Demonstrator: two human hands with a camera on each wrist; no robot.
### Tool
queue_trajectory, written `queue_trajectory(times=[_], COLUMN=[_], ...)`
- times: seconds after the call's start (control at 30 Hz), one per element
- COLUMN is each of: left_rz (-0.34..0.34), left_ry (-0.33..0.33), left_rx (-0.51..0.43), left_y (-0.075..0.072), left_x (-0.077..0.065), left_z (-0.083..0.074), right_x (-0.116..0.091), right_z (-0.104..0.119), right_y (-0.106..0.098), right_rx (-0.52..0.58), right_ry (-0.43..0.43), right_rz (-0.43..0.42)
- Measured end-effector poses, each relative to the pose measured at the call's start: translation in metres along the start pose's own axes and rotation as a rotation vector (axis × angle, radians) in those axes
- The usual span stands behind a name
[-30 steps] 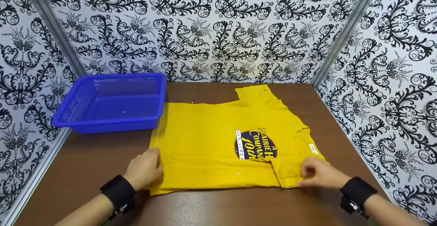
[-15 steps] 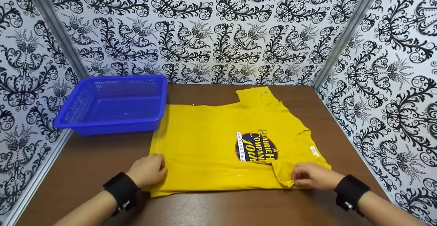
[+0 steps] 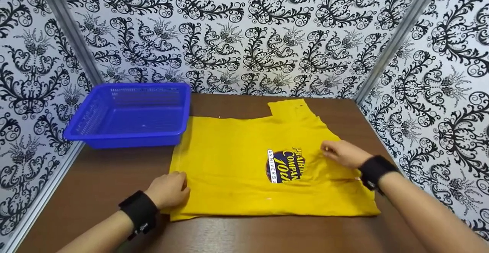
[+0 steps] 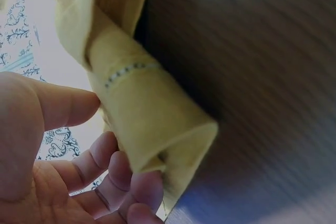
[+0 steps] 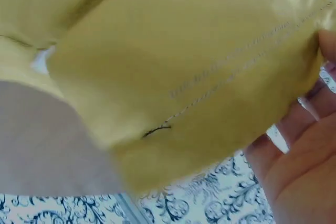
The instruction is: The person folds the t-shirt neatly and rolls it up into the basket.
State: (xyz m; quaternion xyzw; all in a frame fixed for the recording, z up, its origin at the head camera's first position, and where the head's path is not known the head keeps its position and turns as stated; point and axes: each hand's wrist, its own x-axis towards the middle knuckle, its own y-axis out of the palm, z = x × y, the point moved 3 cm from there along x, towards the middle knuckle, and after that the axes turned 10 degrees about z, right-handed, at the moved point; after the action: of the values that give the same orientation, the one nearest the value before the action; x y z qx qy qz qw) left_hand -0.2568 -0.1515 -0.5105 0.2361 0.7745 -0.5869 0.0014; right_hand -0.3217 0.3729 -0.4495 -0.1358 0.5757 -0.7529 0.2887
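Note:
A yellow T-shirt (image 3: 229, 153) lies on its side across the table, printed with a dark round logo (image 3: 286, 167). Its near side is folded over toward the middle, covering part of the print. At the hem on the near left, my left hand (image 3: 170, 190) holds the folded corner; up close, thumb and fingers meet the rolled hem (image 4: 152, 114). My right hand (image 3: 345, 154) is over the chest near the collar, pinching the near sleeve. That sleeve (image 5: 220, 98), with its stitched edge and a loose dark thread, stretches from the fingers in the right wrist view.
A blue plastic basket (image 3: 126, 142) stands at the back left, close against the shirt's hem edge. The far sleeve (image 3: 292, 107) points to the back wall. Patterned panels (image 3: 229, 35) enclose the brown table (image 3: 237, 234) at the back and sides.
My right hand has moved up and away from the near edge, carrying the near sleeve inward over the shirt. The left hand has stayed at the hem corner.

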Motion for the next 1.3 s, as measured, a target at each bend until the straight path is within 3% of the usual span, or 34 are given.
queue_trajectory(times=[0.17, 0.3, 0.43, 0.57, 0.73, 0.9, 1.03, 1.3], left_rz=[-0.022, -0.03, -0.038, -0.033, 0.104, 0.264, 0.303, 0.313], left_ry=[0.009, 0.009, 0.036, 0.112, 0.192, 0.163, 0.135, 0.134], left_rx=[0.023, 0.032, 0.018, 0.014, 0.103, 0.171, 0.218, 0.273], left_y=[0.0, 0.0, -0.003, -0.012, -0.02, -0.016, -0.017, -0.005], left_x=[-0.001, 0.0, 0.006, 0.028, 0.07, 0.099, 0.103, 0.103], left_z=[0.0, 0.0, -0.004, -0.01, -0.015, -0.012, -0.013, -0.017], right_x=[0.035, 0.05, 0.049, 0.048, 0.051, 0.052, 0.051, 0.032], right_z=[-0.014, -0.019, -0.023, -0.031, -0.042, -0.051, -0.06, -0.045], right_y=[0.017, 0.03, 0.031, 0.025, 0.031, 0.055, 0.071, 0.066], right_rx=[-0.01, 0.002, 0.012, -0.003, -0.005, 0.029, 0.023, -0.003], right_ry=[0.102, 0.164, 0.19, 0.201, 0.228, 0.262, 0.269, 0.281], right_rz=[0.027, 0.072, 0.079, 0.087, 0.156, 0.222, 0.255, 0.252])
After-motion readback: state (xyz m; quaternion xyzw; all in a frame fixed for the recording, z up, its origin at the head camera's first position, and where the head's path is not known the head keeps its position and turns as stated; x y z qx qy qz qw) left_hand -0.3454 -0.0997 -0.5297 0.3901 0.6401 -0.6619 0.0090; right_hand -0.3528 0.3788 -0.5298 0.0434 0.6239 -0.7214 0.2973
